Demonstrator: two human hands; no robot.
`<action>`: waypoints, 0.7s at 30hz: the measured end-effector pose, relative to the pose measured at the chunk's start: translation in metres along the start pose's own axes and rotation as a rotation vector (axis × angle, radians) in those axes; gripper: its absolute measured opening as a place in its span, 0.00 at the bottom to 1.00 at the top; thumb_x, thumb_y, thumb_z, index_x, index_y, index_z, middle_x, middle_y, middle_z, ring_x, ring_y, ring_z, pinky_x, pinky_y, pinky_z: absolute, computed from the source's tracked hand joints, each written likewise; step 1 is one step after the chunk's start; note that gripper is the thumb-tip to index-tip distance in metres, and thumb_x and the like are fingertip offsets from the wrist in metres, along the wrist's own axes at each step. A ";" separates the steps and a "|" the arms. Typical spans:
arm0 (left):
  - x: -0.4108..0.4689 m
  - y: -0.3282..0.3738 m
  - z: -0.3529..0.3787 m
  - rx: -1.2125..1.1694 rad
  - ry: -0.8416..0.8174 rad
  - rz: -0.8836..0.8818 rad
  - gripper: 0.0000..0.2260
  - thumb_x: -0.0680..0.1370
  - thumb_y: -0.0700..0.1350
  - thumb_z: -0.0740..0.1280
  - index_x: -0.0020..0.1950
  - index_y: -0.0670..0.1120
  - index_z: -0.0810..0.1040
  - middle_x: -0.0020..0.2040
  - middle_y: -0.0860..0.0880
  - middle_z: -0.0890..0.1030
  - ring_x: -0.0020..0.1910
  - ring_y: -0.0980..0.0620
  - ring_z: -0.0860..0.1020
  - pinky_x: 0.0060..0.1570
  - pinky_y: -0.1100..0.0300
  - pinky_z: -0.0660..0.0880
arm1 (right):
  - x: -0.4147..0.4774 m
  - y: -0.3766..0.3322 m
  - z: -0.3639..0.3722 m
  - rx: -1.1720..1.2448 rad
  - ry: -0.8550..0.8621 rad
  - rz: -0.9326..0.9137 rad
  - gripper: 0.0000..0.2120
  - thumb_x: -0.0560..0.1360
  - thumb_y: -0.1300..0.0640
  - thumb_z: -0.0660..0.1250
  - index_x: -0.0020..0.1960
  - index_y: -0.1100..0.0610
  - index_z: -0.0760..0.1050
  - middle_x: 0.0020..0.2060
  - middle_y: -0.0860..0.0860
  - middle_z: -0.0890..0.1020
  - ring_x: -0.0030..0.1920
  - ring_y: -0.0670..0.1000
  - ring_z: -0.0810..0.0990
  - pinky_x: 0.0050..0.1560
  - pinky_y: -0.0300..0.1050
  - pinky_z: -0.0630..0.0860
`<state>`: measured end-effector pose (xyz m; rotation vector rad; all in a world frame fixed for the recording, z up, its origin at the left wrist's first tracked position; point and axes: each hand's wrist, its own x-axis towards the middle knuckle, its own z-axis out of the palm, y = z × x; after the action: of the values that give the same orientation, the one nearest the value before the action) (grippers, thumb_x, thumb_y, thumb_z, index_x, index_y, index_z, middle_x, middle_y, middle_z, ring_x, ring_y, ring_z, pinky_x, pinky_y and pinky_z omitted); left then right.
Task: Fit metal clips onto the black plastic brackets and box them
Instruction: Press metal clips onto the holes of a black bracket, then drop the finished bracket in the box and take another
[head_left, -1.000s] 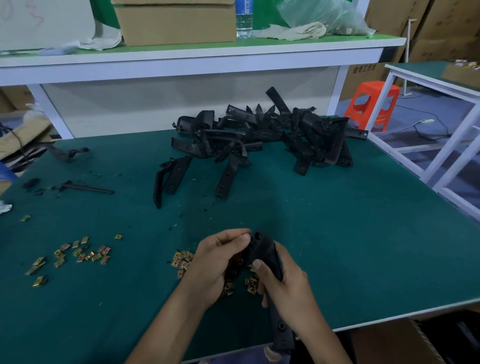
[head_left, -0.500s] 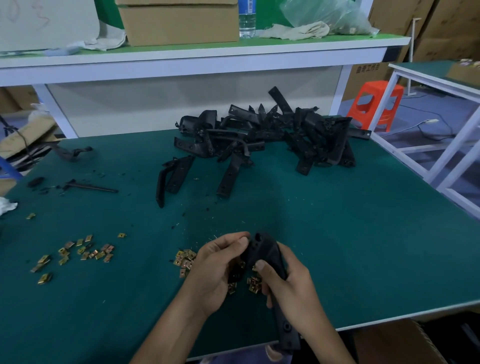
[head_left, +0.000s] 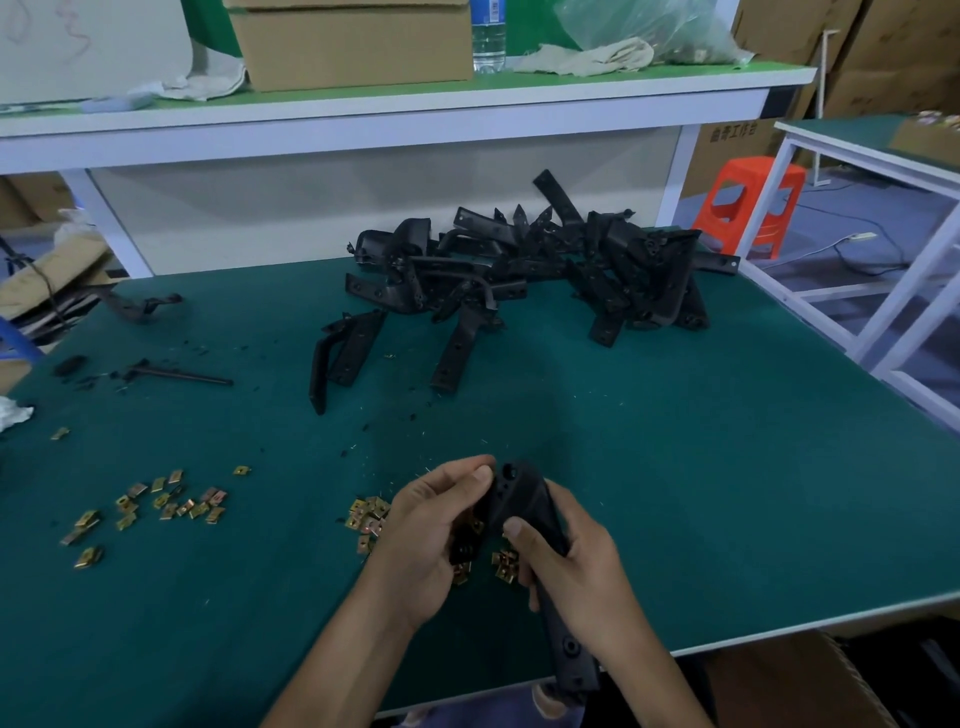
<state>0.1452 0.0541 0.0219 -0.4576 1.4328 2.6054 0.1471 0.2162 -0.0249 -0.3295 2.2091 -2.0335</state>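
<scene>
Green matting covers the workbench, with a white shelf running across behind it that carries a cardboard box and a water bottle. Close to the near edge, both hands hold one black bracket above the mat. The left hand curls round its upper left side, thumb tip by the rounded top end. The right hand grips the middle of the bracket, thumb laid across its face. The bracket's lower end reaches down past the table's near edge. Brass-coloured clips lie in a small heap just left of the left hand, a few more clips lie below the bracket between the hands, and a scattered group sits well apart to the left. The pile of brackets lies at the far side, with bare mat between it and the hands and more to the right. An orange stool stands beyond the right corner.
</scene>
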 end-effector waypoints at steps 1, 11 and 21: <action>0.000 0.000 0.000 0.012 -0.009 0.009 0.09 0.71 0.41 0.73 0.50 0.41 0.86 0.48 0.39 0.86 0.43 0.46 0.85 0.41 0.57 0.82 | 0.000 0.000 0.000 -0.009 0.002 -0.001 0.12 0.79 0.46 0.69 0.60 0.33 0.76 0.30 0.54 0.80 0.26 0.51 0.77 0.29 0.45 0.76; -0.008 -0.013 0.002 0.160 -0.028 0.112 0.10 0.74 0.42 0.72 0.54 0.42 0.86 0.53 0.38 0.85 0.51 0.44 0.84 0.50 0.56 0.82 | -0.001 0.002 0.000 -0.066 0.027 -0.020 0.11 0.80 0.47 0.68 0.60 0.35 0.75 0.32 0.55 0.80 0.25 0.54 0.77 0.28 0.47 0.77; -0.020 -0.007 0.014 0.465 -0.126 0.250 0.15 0.80 0.37 0.69 0.52 0.57 0.87 0.54 0.52 0.87 0.56 0.56 0.84 0.49 0.68 0.78 | -0.014 -0.002 0.003 0.077 0.162 0.031 0.11 0.79 0.48 0.70 0.61 0.40 0.77 0.34 0.53 0.82 0.26 0.54 0.79 0.29 0.46 0.75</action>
<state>0.1627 0.0704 0.0300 -0.0566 2.0785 2.2962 0.1613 0.2168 -0.0236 -0.1260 2.2016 -2.1936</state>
